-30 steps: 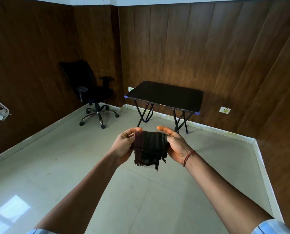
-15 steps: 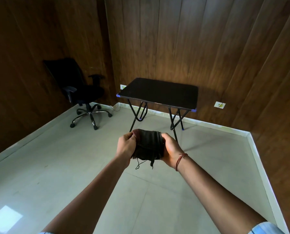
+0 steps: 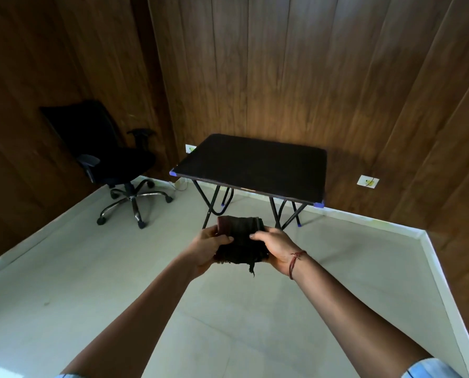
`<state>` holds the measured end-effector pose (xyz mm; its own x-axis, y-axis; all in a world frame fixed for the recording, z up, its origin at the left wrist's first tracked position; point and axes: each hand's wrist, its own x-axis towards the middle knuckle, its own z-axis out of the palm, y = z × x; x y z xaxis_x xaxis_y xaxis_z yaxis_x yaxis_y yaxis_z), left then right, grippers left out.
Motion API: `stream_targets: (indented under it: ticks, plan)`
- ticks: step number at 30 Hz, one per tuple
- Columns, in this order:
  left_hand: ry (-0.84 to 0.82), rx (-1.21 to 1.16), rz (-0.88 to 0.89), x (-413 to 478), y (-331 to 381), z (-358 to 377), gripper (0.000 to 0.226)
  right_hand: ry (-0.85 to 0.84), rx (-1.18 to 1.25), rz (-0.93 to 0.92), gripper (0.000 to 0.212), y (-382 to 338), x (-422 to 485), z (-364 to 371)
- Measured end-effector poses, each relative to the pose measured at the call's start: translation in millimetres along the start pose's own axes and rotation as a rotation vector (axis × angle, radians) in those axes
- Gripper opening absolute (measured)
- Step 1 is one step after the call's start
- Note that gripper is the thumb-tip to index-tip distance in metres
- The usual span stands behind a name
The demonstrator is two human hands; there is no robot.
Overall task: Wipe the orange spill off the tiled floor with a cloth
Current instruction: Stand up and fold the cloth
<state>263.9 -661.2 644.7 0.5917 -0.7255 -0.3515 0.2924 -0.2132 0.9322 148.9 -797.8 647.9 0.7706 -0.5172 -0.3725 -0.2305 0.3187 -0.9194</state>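
A dark, frayed cloth (image 3: 240,241) is bunched up in front of me, held in the air above the pale tiled floor (image 3: 227,323). My left hand (image 3: 207,246) grips its left side and my right hand (image 3: 275,248) grips its right side, thumbs on top. A loose thread hangs from the cloth's lower edge. No orange spill shows on the part of the floor in view.
A black folding table (image 3: 255,166) stands ahead against the wood-panelled wall. A black office chair (image 3: 113,159) on wheels sits in the left corner. A white skirting (image 3: 443,282) borders the floor on the right. Wall sockets (image 3: 367,181) sit low on the wall.
Both hands have closed tighter on the cloth, thumbs now folded over it. The view has moved closer to the table and tilted down.
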Motion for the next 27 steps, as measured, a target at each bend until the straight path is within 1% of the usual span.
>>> stream_targets:
  ticks: [3,6,8,10,13,14,16,18,19,21,24,26,27]
  plan:
    - [0.078,0.105,0.058,46.9,30.4,14.0,0.032,0.042,-0.106,-0.026,0.020,-32.2,41.8,-19.5]
    - [0.205,0.312,0.090,97.3,47.4,25.8,0.030,0.114,-0.387,-0.111,0.022,-48.0,80.1,-40.1]
    - [0.272,0.439,0.056,140.1,49.0,29.2,0.027,0.124,-0.452,-0.090,0.021,-52.8,106.7,-56.0]
    - [0.280,0.542,-0.026,175.8,48.6,33.0,0.023,0.109,-0.398,0.028,0.020,-55.7,128.7,-68.9]
    - [0.167,0.632,-0.151,237.4,50.1,47.8,0.015,0.130,-0.179,0.220,0.027,-57.1,178.6,-94.1]
    - [0.125,0.639,-0.173,260.8,52.0,52.6,0.016,0.153,-0.092,0.261,0.029,-56.4,200.6,-105.0]
    - [0.031,0.618,-0.233,292.4,56.3,59.5,0.023,0.210,0.020,0.310,0.029,-55.5,230.4,-121.4]
    - [-0.086,0.584,-0.299,326.8,62.8,65.2,0.028,0.274,0.057,0.312,0.028,-55.7,259.1,-136.9]
    - [-0.158,0.532,-0.327,349.7,67.0,68.3,0.030,0.304,0.067,0.319,0.028,-58.8,275.1,-145.2]
    - [-0.267,0.346,-0.364,390.9,71.4,74.6,0.032,0.363,0.069,0.344,0.026,-62.1,302.6,-161.5]
    - [-0.303,0.081,-0.446,458.5,73.0,91.8,0.021,0.474,0.138,0.373,0.025,-62.9,348.4,-191.4]
    - [-0.283,0.035,-0.465,489.7,68.7,109.3,0.012,0.531,0.126,0.378,0.011,-60.0,372.3,-208.4]
    - [-0.269,0.084,-0.443,503.6,62.7,118.5,0.010,0.537,0.108,0.377,0.003,-60.5,381.0,-213.6]
